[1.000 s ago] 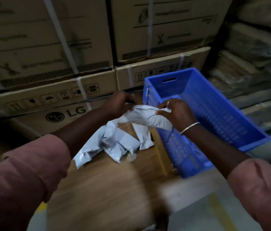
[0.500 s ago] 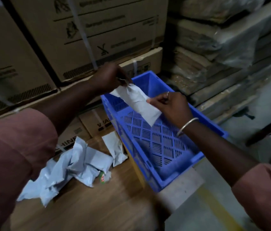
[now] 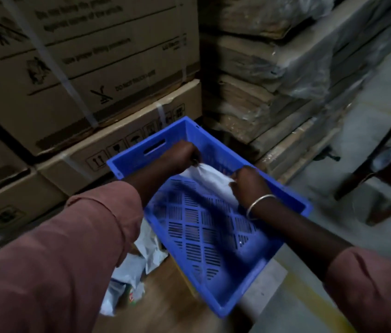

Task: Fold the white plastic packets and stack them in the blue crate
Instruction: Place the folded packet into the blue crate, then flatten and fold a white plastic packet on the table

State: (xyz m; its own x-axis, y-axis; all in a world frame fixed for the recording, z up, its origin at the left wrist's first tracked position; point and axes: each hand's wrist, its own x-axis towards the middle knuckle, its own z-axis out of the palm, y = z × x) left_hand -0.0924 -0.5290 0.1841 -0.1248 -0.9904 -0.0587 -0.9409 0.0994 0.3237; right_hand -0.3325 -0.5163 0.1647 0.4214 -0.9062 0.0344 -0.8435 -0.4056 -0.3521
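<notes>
Okay, I'm pinching the white packet by both ends, left hand and right hand curled tight, holding it inside the blue crate near the far wall, aiming to lay it flat, square.

Upper carton "DO NOT", lower carton handling symbols
</notes>
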